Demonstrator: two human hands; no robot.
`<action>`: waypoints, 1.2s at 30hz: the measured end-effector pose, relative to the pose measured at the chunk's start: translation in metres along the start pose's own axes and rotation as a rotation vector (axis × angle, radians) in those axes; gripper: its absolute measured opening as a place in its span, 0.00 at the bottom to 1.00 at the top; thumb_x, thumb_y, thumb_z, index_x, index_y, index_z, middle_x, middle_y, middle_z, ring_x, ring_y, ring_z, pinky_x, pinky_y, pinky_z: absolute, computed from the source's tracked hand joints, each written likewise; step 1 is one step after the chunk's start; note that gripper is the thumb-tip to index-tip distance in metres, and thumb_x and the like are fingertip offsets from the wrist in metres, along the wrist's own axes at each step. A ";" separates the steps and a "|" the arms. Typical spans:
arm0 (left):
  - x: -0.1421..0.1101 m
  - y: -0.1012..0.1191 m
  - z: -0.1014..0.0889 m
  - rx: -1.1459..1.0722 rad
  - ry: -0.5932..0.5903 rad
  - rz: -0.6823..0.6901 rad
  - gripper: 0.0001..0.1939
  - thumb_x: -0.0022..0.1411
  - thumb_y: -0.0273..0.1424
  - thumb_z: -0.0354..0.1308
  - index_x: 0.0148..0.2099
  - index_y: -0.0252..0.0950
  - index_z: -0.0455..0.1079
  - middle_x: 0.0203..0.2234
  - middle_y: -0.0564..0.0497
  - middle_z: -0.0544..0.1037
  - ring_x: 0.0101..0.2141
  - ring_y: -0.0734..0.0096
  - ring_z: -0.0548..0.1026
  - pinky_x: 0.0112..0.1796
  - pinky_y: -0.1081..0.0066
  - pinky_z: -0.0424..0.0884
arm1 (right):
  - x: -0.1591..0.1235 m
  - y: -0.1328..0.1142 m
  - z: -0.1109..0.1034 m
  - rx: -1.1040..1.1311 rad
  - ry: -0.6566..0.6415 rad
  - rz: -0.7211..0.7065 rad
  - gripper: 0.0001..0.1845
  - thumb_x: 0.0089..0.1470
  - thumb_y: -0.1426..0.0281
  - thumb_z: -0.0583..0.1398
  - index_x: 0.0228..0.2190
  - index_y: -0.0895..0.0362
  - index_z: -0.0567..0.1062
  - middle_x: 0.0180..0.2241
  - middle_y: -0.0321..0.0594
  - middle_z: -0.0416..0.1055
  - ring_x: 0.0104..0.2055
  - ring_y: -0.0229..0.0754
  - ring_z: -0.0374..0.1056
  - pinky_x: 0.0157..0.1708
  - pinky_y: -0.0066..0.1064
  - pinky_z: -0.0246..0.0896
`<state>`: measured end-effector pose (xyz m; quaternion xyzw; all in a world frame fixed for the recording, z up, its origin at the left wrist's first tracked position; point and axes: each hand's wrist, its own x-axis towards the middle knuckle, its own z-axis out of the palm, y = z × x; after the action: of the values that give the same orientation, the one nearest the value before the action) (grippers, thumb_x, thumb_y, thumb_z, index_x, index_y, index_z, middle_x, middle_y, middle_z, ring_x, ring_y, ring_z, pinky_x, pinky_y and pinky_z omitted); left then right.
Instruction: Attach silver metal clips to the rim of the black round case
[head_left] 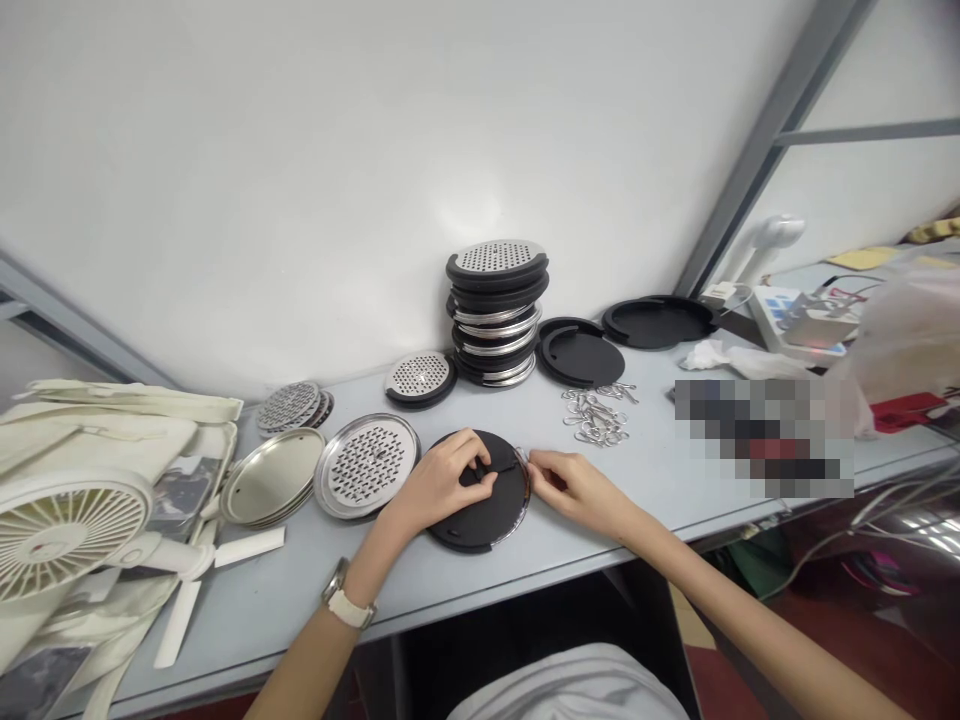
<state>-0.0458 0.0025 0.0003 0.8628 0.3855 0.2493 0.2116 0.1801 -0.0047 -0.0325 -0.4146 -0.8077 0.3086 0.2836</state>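
Note:
In front of me on the table lies a round black plate [491, 525], with a shiny metal edge showing along its right side. My left hand [450, 478] is over the plate, thumb and forefinger pinched at its surface; what they hold, if anything, is too dark to make out. At the plate's right edge, my right hand [566, 485] has its fingers closed beside a thin shiny bit that I cannot name. A perforated metal grater disc [373, 465] on a round metal plate lies left of my left hand. Wire clips [596, 415] lie in a loose pile beyond my right hand.
A tall stack of black holders and metal discs [496, 310] stands against the wall. Black round trays [585, 355] are right of it. Plain metal plates [271, 475], grater discs [289, 405] and a white fan [71, 540] are leftward. A plastic bag [911, 340] stands at right.

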 end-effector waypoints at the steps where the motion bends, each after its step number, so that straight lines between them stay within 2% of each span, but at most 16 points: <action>1: 0.000 0.000 0.000 0.007 0.000 0.004 0.03 0.60 0.28 0.55 0.38 0.37 0.64 0.35 0.51 0.69 0.34 0.71 0.69 0.38 0.70 0.67 | 0.000 0.000 0.000 0.013 0.017 0.017 0.15 0.61 0.66 0.49 0.23 0.55 0.60 0.20 0.28 0.54 0.21 0.33 0.50 0.23 0.25 0.46; 6: 0.000 0.000 -0.001 0.028 -0.008 0.017 0.03 0.60 0.28 0.55 0.38 0.36 0.63 0.35 0.51 0.69 0.34 0.71 0.69 0.39 0.70 0.66 | 0.001 -0.001 -0.001 0.040 0.048 0.061 0.12 0.62 0.66 0.48 0.26 0.54 0.59 0.19 0.27 0.52 0.21 0.33 0.49 0.23 0.25 0.46; 15: 0.000 0.001 -0.001 0.048 -0.022 0.013 0.03 0.63 0.30 0.55 0.39 0.36 0.65 0.36 0.50 0.69 0.35 0.71 0.69 0.40 0.71 0.66 | 0.001 -0.004 -0.002 -0.036 0.008 0.003 0.14 0.62 0.67 0.48 0.23 0.55 0.59 0.19 0.28 0.54 0.20 0.33 0.50 0.23 0.25 0.45; 23: 0.001 0.000 -0.001 0.055 -0.016 0.045 0.11 0.69 0.30 0.45 0.42 0.37 0.69 0.38 0.48 0.70 0.39 0.69 0.70 0.43 0.69 0.66 | 0.000 0.000 0.000 -0.081 -0.001 -0.011 0.14 0.63 0.67 0.48 0.24 0.55 0.58 0.20 0.28 0.54 0.21 0.33 0.51 0.24 0.25 0.45; 36: 0.001 0.001 -0.001 0.058 -0.004 0.048 0.10 0.69 0.29 0.46 0.40 0.36 0.68 0.37 0.48 0.69 0.38 0.69 0.69 0.42 0.69 0.66 | 0.001 -0.003 -0.001 -0.082 -0.006 -0.017 0.14 0.63 0.68 0.48 0.25 0.55 0.58 0.20 0.29 0.56 0.21 0.33 0.51 0.24 0.25 0.45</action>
<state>-0.0455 0.0030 0.0020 0.8781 0.3711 0.2414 0.1813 0.1791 -0.0048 -0.0296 -0.4181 -0.8240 0.2741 0.2668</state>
